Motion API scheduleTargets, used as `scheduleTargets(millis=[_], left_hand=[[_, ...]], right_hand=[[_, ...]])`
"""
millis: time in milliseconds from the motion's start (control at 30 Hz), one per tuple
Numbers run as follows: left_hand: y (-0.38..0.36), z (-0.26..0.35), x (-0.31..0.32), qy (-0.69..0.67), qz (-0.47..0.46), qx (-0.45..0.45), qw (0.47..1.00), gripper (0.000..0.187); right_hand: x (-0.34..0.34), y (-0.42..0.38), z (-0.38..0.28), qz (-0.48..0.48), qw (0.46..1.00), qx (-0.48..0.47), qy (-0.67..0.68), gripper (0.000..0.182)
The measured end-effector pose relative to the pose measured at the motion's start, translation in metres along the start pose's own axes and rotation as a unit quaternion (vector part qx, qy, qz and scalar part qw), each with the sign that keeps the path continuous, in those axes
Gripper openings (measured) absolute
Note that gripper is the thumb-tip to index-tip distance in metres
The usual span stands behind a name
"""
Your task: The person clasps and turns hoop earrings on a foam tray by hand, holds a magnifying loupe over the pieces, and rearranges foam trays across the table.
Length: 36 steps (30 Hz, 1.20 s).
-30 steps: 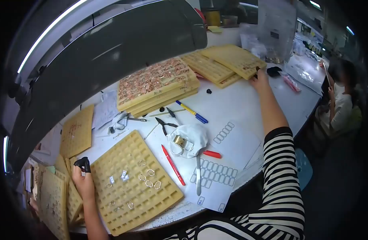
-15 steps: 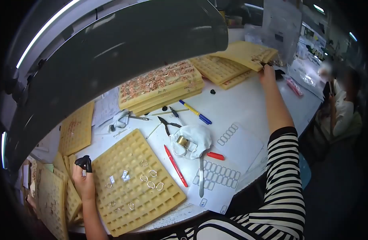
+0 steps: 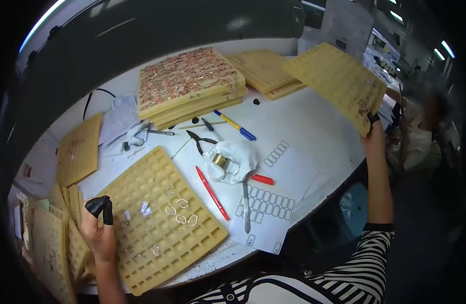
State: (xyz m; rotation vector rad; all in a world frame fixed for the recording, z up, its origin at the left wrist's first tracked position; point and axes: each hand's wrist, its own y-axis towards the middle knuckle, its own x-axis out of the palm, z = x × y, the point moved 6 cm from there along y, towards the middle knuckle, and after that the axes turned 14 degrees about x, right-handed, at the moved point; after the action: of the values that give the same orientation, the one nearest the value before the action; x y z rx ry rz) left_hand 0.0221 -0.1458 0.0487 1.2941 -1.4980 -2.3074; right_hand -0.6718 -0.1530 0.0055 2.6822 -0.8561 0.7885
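Note:
My right hand [image 3: 373, 129] grips the near right corner of a yellow board [image 3: 334, 76], which is lifted and tilted at the right, with small pieces gathered near that corner. At the left, my left hand [image 3: 100, 230] has black covers on thumb and forefinger, which are pressed together; what they hold, if anything, cannot be made out. It is beside the left edge of a yellow dimpled board [image 3: 162, 243]. Several rings [image 3: 180, 219] and small white tags [image 3: 145, 208] lie on that board.
A stack of boards [image 3: 190, 83] covered with small coppery pieces stands at the back. Pliers [image 3: 200, 143], a red pen [image 3: 212, 193], a white cloth [image 3: 232, 157], tweezers [image 3: 246, 207] and printed paper [image 3: 263, 218] lie mid-table. More boards [image 3: 50, 243] lean at left. Another person [image 3: 420, 137] sits at right.
My right hand has lifted the yellow board away from the boards at the back and brought it to the right, tilting it. The view has shifted; my left hand stays beside the dimpled board.

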Motion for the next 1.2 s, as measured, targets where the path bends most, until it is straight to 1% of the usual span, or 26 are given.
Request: scheduleTargets(millis=[33,100,133,167,200,233,300,367,400,433,467,500,533,567,633,700,733,800,833,900,967,1033,1067,1133,1167,1200], left_hand=[[-0.001,0.003,0.000,-0.018,0.004,-0.014,1.000,0.014],[-0.002,0.009,0.000,-0.029,0.005,0.008,1.000,0.015],[-0.004,0.009,0.000,-0.022,-0.002,0.014,1.000,0.016],[-0.004,0.009,0.002,-0.033,-0.006,0.017,0.999,0.016],[-0.003,0.010,0.001,-0.047,0.000,0.019,0.999,0.017],[-0.004,0.010,0.001,-0.059,0.005,0.018,0.998,0.017],[-0.004,0.012,0.001,-0.062,0.009,0.022,0.998,0.017],[-0.003,0.013,-0.001,-0.045,0.008,0.022,0.999,0.016],[-0.002,0.014,-0.002,-0.048,0.016,0.035,0.998,0.016],[-0.002,0.013,-0.003,-0.046,0.021,0.044,0.998,0.017],[0.000,0.013,-0.005,-0.045,0.027,0.045,0.998,0.018],[0.001,0.013,-0.006,-0.042,0.032,0.047,0.998,0.019],[-0.001,0.009,-0.007,-0.038,0.036,0.042,0.998,0.019],[-0.001,0.005,-0.008,-0.037,0.043,0.043,0.997,0.020],[0.002,0.008,-0.012,-0.025,0.061,0.066,0.996,0.020],[0.000,0.004,-0.012,-0.046,0.077,0.054,0.995,0.021],[-0.002,0.000,-0.011,-0.056,0.082,0.045,0.994,0.020],[-0.003,-0.002,-0.013,-0.046,0.085,0.048,0.994,0.019],[-0.002,-0.001,-0.012,-0.040,0.087,0.054,0.994,0.018],[-0.003,-0.004,-0.010,-0.054,0.093,0.053,0.993,0.016],[-0.004,-0.008,-0.009,-0.037,0.092,0.028,0.995,0.016],[-0.004,-0.008,-0.010,-0.031,0.084,0.027,0.996,0.016],[-0.004,-0.010,-0.008,-0.032,0.084,0.026,0.996,0.016],[-0.005,-0.010,-0.007,-0.042,0.086,0.024,0.995,0.016],[-0.004,-0.009,-0.008,-0.051,0.089,0.024,0.994,0.016],[-0.003,-0.008,-0.008,-0.051,0.089,0.033,0.994,0.017]], right_hand=[[-0.007,-0.017,0.002,0.006,1.000,-0.001,-0.005,0.038],[-0.017,-0.051,0.012,0.009,0.999,0.022,-0.042,0.039],[-0.029,-0.065,0.019,0.017,0.999,0.024,-0.027,0.039],[-0.038,-0.071,0.024,0.062,0.997,0.041,-0.028,0.033],[-0.042,-0.075,0.027,0.074,0.994,0.053,-0.054,0.032],[-0.045,-0.078,0.030,0.084,0.991,0.068,-0.080,0.030],[-0.050,-0.080,0.029,0.070,0.992,0.088,-0.060,0.030],[-0.061,-0.079,0.028,0.060,0.950,0.174,-0.253,0.033],[-0.060,-0.090,0.019,0.100,0.936,0.160,-0.297,0.028],[-0.060,-0.092,0.010,0.109,0.900,0.151,-0.393,0.022],[-0.052,-0.093,-0.004,0.123,0.811,0.124,-0.558,0.022],[-0.067,-0.072,-0.014,0.170,0.672,0.114,-0.712,0.025],[-0.062,-0.069,-0.020,0.161,0.575,-0.061,-0.800,0.026],[-0.043,-0.074,-0.020,0.153,0.460,-0.243,-0.840,0.027],[0.025,-0.090,-0.004,0.124,0.505,-0.238,-0.821,0.030],[0.072,-0.088,0.027,-0.044,0.730,-0.062,-0.679,0.032],[0.117,-0.109,0.049,-0.142,0.796,-0.110,-0.578,0.033],[0.190,-0.149,0.078,-0.233,0.772,-0.138,-0.575,0.028],[0.238,-0.184,0.086,-0.288,0.717,-0.214,-0.597,0.019],[0.281,-0.212,0.113,-0.380,0.697,-0.114,-0.597,0.027],[0.310,-0.234,0.139,-0.451,0.668,-0.128,-0.578,0.020],[0.323,-0.246,0.163,-0.470,0.623,-0.163,-0.604,0.017],[0.327,-0.250,0.171,-0.467,0.623,-0.164,-0.606,0.017],[0.335,-0.258,0.184,-0.452,0.571,-0.212,-0.652,0.013],[0.337,-0.259,0.190,-0.438,0.578,-0.165,-0.668,0.012],[0.338,-0.261,0.193,-0.437,0.576,-0.177,-0.668,0.013]])
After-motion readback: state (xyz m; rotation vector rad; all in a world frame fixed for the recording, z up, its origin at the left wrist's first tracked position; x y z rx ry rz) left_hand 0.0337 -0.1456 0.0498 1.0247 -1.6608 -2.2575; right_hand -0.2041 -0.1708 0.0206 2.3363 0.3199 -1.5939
